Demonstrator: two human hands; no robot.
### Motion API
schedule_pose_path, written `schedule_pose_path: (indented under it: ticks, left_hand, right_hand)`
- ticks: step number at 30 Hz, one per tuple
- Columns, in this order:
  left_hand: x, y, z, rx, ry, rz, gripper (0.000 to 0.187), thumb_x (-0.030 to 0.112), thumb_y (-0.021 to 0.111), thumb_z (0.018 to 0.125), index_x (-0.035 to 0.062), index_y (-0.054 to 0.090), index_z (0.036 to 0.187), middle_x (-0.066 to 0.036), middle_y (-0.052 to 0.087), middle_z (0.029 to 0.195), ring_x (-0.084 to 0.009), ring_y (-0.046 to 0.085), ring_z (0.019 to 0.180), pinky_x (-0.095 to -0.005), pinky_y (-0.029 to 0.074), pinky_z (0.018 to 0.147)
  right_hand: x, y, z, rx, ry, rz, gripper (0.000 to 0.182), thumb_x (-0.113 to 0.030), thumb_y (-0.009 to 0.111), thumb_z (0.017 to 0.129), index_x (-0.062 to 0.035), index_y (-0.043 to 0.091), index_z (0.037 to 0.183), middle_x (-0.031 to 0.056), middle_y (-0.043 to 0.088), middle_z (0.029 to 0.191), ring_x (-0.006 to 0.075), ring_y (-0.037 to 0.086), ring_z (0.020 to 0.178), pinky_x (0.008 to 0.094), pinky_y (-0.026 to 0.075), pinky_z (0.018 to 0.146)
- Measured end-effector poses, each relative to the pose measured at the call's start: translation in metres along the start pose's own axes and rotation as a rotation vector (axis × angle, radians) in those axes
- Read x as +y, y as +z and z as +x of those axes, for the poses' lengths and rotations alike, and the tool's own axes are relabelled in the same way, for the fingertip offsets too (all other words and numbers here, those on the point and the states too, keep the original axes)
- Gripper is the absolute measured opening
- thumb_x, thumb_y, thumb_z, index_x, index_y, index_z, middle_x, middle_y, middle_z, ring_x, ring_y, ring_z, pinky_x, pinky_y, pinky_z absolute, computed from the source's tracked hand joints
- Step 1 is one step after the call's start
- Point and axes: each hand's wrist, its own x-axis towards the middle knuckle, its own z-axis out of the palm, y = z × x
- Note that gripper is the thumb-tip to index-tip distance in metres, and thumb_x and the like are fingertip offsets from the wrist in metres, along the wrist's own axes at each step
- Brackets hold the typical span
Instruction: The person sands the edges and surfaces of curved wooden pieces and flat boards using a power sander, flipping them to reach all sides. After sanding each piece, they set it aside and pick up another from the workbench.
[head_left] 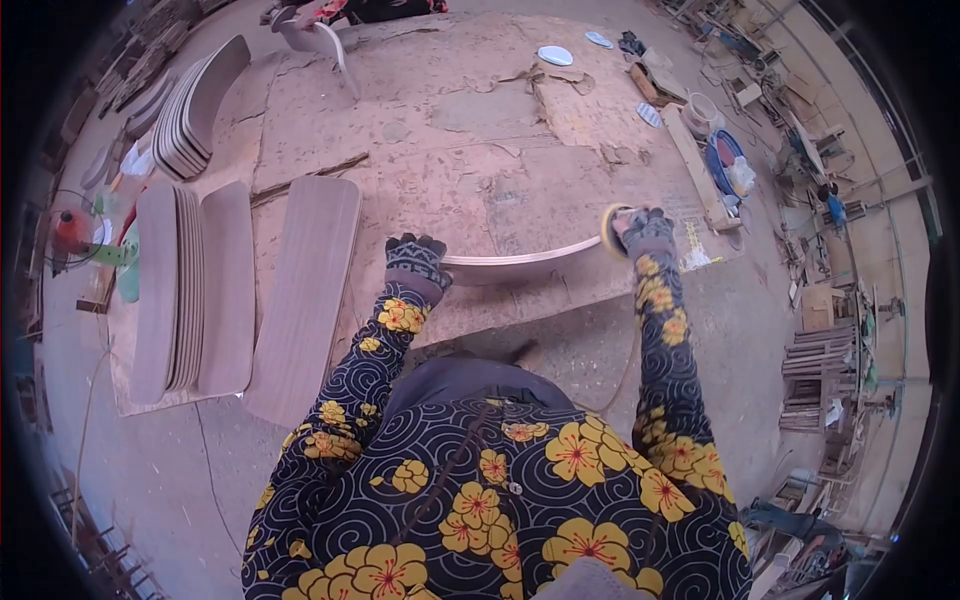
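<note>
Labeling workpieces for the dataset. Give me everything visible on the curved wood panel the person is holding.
The curved wood panel is thin, pale bent plywood by its look, seen edge-on as a shallow arc. It stands on edge on the worn board table, held at both ends: the gloved left hand grips its left end, while the gloved right hand presses a yellow sanding pad to its right end. Its faces are mostly hidden.

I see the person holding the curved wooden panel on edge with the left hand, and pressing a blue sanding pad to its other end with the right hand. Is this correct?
Not quite: in the head view the sanding pad is yellow, not blue. The rest stands: the left hand holds the curved wooden panel on edge, and the right hand presses the pad to its other end.
</note>
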Motion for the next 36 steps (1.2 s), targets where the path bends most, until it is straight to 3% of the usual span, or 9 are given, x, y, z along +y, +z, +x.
schedule_pose_path:
  ticks: [3,8,10,12,16,21,26,30,36]
  left_hand:
    - [0.001,0.005,-0.002,0.055,0.001,0.027,0.043,0.044,0.072,0.077,0.0132,0.068,0.108,-0.008,0.066,0.116,-0.0299,0.057,0.114,-0.0541,0.037,0.102]
    - [-0.001,0.001,-0.001,0.047,0.004,-0.007,0.044,0.043,0.072,0.077,0.0124,0.068,0.109,-0.009,0.067,0.113,-0.0309,0.058,0.112,-0.0504,0.039,0.1]
    - [0.0,0.001,-0.003,0.039,0.011,-0.008,0.044,0.042,0.073,0.076,0.0123,0.068,0.108,-0.009,0.067,0.113,-0.0305,0.058,0.112,-0.0501,0.04,0.1]
    - [-0.002,0.001,-0.004,0.033,0.012,-0.014,0.043,0.041,0.073,0.076,0.0123,0.068,0.108,-0.009,0.067,0.113,-0.0303,0.058,0.112,-0.0497,0.04,0.1]
    - [-0.001,0.0,-0.005,0.04,0.017,-0.021,0.042,0.04,0.073,0.077,0.0135,0.067,0.108,-0.008,0.067,0.113,-0.0295,0.058,0.113,-0.0485,0.041,0.1]
    - [-0.001,0.0,-0.005,0.05,0.017,-0.032,0.045,0.04,0.074,0.076,0.0123,0.068,0.111,-0.009,0.066,0.115,-0.031,0.057,0.114,-0.0494,0.039,0.101]
    - [-0.001,0.002,-0.002,0.058,0.024,-0.003,0.045,0.041,0.073,0.076,0.0131,0.067,0.111,-0.009,0.066,0.113,-0.0305,0.057,0.114,-0.0494,0.039,0.101]
    - [-0.001,0.004,-0.003,0.074,0.025,0.01,0.043,0.042,0.073,0.076,0.0129,0.068,0.108,-0.008,0.066,0.111,-0.0307,0.058,0.113,-0.049,0.039,0.1]
    - [0.0,0.0,0.0,0.035,0.01,0.007,0.045,0.044,0.072,0.078,0.0126,0.068,0.11,-0.009,0.067,0.115,-0.031,0.057,0.116,-0.0497,0.04,0.1]
  right_hand:
    - [-0.019,-0.028,0.022,-0.334,-0.234,-0.486,0.046,-0.044,0.043,0.096,-0.0118,0.067,0.118,0.0161,0.063,0.123,0.0303,0.058,0.118,0.0448,0.039,0.107]
    - [-0.16,-0.022,-0.063,-0.3,-0.681,-0.122,0.043,-0.041,0.042,0.094,-0.0145,0.069,0.116,0.0174,0.063,0.124,0.0341,0.062,0.115,0.0462,0.038,0.109]
    - [-0.176,-0.01,-0.07,-0.293,-0.524,0.022,0.045,-0.042,0.042,0.094,-0.0146,0.067,0.12,0.0179,0.063,0.124,0.0346,0.061,0.117,0.0473,0.037,0.11]
    - [-0.141,0.029,-0.059,0.019,-0.766,-0.003,0.049,-0.045,0.045,0.092,-0.0151,0.064,0.126,0.0169,0.062,0.128,0.0346,0.058,0.122,0.0476,0.037,0.112]
    - [-0.081,-0.037,-0.002,-0.43,-0.363,-0.379,0.038,-0.041,0.051,0.092,-0.0231,0.066,0.122,0.0147,0.058,0.135,0.0329,0.052,0.126,0.0446,0.039,0.109]
    - [-0.034,-0.021,0.017,-0.139,-0.03,-0.278,0.051,-0.044,0.051,0.091,-0.0006,0.067,0.112,0.019,0.066,0.115,0.0399,0.061,0.11,0.0425,0.05,0.096]
    - [-0.141,0.015,-0.055,-0.148,-0.648,0.071,0.052,-0.045,0.045,0.092,-0.0035,0.068,0.113,0.0206,0.067,0.112,0.0372,0.064,0.107,0.0441,0.046,0.102]
    - [-0.167,-0.006,-0.064,-0.171,-0.445,0.003,0.048,-0.043,0.046,0.093,-0.0089,0.068,0.117,0.0188,0.065,0.121,0.0349,0.062,0.114,0.0435,0.04,0.109]
    - [-0.015,-0.02,0.039,-0.295,-0.33,-0.433,0.041,-0.045,0.054,0.089,-0.0186,0.068,0.117,0.0139,0.065,0.126,0.0326,0.056,0.123,0.0498,0.045,0.102]
